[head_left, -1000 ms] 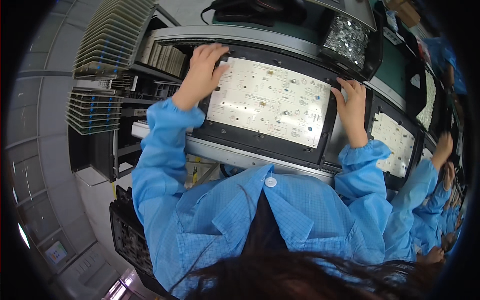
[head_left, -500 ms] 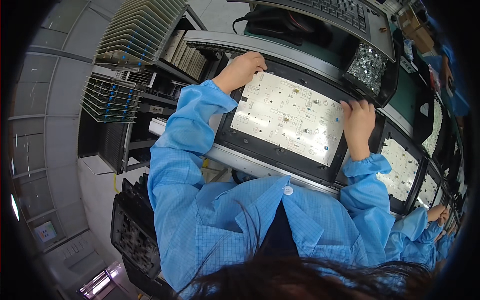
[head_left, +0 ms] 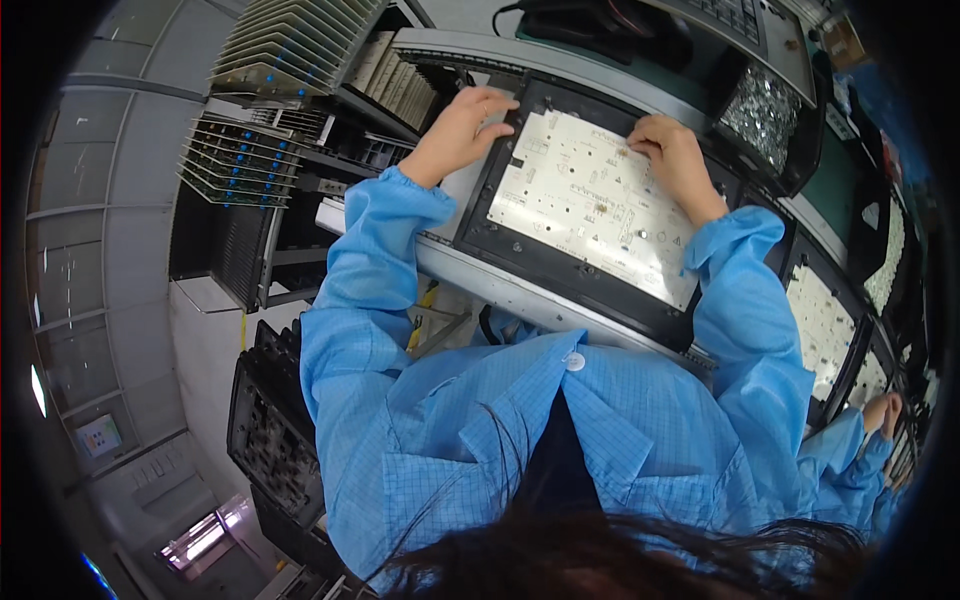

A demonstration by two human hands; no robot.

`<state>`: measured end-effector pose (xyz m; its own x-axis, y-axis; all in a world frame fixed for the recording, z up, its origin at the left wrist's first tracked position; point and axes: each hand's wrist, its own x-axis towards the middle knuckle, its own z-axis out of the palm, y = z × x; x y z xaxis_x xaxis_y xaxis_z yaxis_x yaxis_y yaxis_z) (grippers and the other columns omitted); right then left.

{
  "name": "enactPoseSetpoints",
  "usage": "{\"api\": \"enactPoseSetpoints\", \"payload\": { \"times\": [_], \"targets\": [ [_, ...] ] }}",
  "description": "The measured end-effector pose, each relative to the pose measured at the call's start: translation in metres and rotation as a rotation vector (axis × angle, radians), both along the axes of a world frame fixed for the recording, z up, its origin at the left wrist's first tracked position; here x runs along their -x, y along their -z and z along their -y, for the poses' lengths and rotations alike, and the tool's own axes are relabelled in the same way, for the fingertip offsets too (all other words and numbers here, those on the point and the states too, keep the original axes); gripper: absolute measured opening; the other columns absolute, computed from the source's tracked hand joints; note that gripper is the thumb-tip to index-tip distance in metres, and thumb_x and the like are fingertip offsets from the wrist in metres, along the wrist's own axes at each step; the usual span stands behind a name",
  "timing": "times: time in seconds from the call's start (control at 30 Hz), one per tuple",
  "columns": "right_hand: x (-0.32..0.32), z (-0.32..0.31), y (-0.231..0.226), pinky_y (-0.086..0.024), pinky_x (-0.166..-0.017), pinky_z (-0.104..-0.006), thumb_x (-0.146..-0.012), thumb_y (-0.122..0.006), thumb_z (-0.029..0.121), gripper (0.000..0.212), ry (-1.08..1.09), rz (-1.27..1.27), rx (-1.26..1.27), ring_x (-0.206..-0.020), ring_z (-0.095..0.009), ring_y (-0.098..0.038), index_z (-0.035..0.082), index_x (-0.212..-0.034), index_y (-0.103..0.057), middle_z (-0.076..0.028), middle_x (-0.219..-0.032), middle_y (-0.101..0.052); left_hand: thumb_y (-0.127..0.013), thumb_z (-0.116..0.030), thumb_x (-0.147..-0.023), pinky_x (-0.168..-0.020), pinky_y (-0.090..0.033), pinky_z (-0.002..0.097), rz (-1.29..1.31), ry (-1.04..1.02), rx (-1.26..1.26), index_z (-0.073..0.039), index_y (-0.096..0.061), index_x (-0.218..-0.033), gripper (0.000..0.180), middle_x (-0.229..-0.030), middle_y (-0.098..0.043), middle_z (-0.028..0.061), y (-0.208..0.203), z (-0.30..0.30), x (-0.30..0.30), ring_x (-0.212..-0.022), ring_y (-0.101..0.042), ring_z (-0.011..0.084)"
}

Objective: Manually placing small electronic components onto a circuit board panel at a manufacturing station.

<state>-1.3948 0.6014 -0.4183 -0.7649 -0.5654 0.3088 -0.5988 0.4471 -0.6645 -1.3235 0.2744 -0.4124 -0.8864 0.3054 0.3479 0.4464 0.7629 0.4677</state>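
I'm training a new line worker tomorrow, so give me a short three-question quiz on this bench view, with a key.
1. True or false: both hands rest on the white circuit board or its black tray.
2. Which hand is at the board's far edge near the bin of small metal parts?
A. left hand
B. right hand
C. neither
3. Fill in: to the person's left stand racks of stacked ____.

Key:
1. True. The left hand sits at the tray's upper left corner, the right hand on the board's far edge.
2. B
3. Boards, in the racks.
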Motion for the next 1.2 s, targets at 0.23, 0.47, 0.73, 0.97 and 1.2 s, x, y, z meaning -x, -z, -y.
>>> {"api": "enactPoseSetpoints", "payload": {
  "times": [0.23, 0.47, 0.73, 0.97, 1.2],
  "targets": [
    [-0.041, -0.083, -0.052, -0.05, -0.088, -0.03, -0.091, -0.06, 0.0, 0.037, 0.125, 0.067, 0.044, -0.1, -0.02, -0.064, 0.005, -0.127, -0.061, -0.011, -0.116, -0.067, -0.079, -0.014, -0.078, -0.072, -0.05, 0.034, -0.091, -0.061, 0.017, -0.003, -0.07, -0.096, 0.023, -0.093, -0.063, 0.0112, 0.024, -0.005, 0.017, -0.082, -0.061, 0.0264],
    [-0.126, -0.148, -0.034, -0.051, -0.077, -0.0323, -0.074, -0.078, 0.007, 0.038, 0.164, 0.09, -0.191, -0.092, -0.028, -0.062, 0.004, -0.111, -0.069, -0.012, -0.105, -0.063, -0.071, -0.004, -0.081, -0.067, -0.049, 0.0325, 0.085, -0.06, -0.15, -0.001, -0.065, -0.092, 0.013, -0.094, -0.061, 0.0102, 0.024, -0.025, 0.017, -0.078, -0.061, 0.0257],
    [-0.187, -0.109, 0.007, -0.048, -0.066, -0.0266, -0.083, -0.075, 0.004, 0.014, 0.664, 0.091, 0.119, -0.074, -0.016, -0.058, -0.001, -0.096, -0.073, -0.01, -0.086, -0.06, -0.066, -0.004, -0.084, -0.09, -0.048, 0.0419, -0.075, 0.085, 0.101, -0.007, -0.068, -0.109, 0.025, -0.11, -0.061, 0.0116, 0.013, -0.02, 0.005, -0.105, -0.056, 0.0337],
    [-0.185, -0.122, 0.006, -0.046, -0.074, -0.0255, -0.087, -0.069, 0.002, 0.006, 0.6, 0.209, 0.133, -0.086, -0.016, -0.059, -0.003, -0.091, -0.07, -0.008, -0.091, -0.061, -0.075, -0.013, -0.08, -0.103, -0.043, 0.0433, 0.1, 0.202, 0.063, -0.011, -0.073, -0.104, 0.024, -0.12, -0.063, 0.0045, -0.027, -0.012, -0.057, -0.125, -0.048, 0.0295],
    [-0.186, -0.104, -0.002, -0.043, -0.069, -0.0269, -0.086, -0.072, 0.007, 0.012, 0.65, 0.056, -0.002, -0.075, -0.014, -0.05, -0.001, -0.094, -0.068, -0.007, -0.09, -0.059, -0.078, -0.004, -0.071, -0.103, -0.045, 0.0446, 0.136, 0.066, 0.102, -0.01, -0.076, -0.096, 0.027, -0.125, -0.063, 0.0014, -0.023, -0.014, -0.118, -0.131, -0.044, 0.0322]
  ]
}}
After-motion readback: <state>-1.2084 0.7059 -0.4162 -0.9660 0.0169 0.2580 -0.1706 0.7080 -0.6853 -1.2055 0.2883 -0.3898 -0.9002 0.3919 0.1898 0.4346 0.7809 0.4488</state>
